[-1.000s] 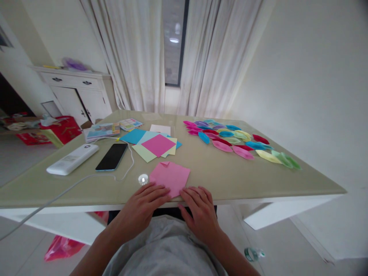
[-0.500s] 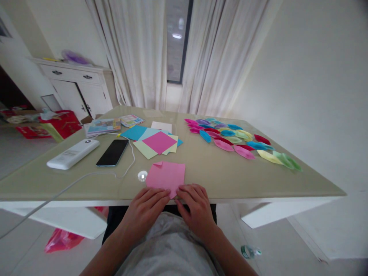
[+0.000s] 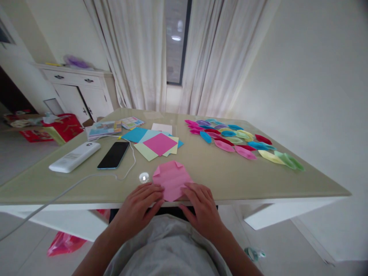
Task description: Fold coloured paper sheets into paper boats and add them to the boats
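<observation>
A pink sheet of paper lies at the table's front edge, with small folds at two far corners. My left hand rests its stretched fingers on the sheet's left side, thumb apart from them. On the right side, my right hand touches the paper with its fingertips, its thumb spread toward me. Beside my left fingers sits a small clear round object. Part of the near side of the sheet is hidden by my fingers.
Coloured paper squares lie beyond the sheet. Folded paper pieces spread across the right. To the left are a phone, a white power bank, a cable and booklets.
The pink sheet has turned and shifted slightly right; a second folded corner now shows at its far side. My hands have moved apart, from its near corner to its two sides.
</observation>
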A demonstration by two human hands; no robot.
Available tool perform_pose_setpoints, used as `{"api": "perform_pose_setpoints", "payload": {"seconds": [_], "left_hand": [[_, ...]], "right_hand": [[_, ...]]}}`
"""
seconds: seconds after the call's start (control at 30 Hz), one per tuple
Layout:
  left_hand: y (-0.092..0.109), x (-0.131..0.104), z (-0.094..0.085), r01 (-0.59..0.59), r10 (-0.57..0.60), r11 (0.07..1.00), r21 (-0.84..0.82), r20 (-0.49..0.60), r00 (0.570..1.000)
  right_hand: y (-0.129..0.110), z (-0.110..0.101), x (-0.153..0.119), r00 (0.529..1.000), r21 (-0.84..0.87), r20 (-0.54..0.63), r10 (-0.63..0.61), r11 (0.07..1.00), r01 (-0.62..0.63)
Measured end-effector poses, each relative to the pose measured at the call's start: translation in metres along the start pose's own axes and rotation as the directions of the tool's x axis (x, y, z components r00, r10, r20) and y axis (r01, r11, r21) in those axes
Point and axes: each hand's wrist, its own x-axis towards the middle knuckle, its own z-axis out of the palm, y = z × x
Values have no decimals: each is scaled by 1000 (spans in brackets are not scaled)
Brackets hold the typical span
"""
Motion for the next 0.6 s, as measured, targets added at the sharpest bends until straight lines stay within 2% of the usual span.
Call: {"api": "perform_pose_setpoints", "payload": {"seconds": [0.07,0.13,0.2,0.3,0.4,0.5,0.6], "left_hand": [[-11,0,-7,-3,3,999,33,4,1000],[-11,2,-10,-19,23,996,89,-40,999],[-1,6,-8,-52,60,993,102,-79,995],[21,9,4,-117,120,991,62,-49,992],[30,7,14,-61,63,996,68,-32,997],[23,2,15,-40,41,999,25,-54,998],[16,0,10,-3,-1,998,-61,-62,998]], "right_hand": [[6,-2,-2,1000,-17,5,16,1000,-16],[5,0,-3,1000,-15,19,13,1000,-12],[-3,3,-3,1000,-7,27,11,1000,-11],[-16,5,1,996,28,83,14,999,-17],[-16,2,3,995,60,103,0,998,-6],[-7,-2,2,998,51,62,-7,999,4],[-3,-2,0,995,60,95,-27,998,21]]}}
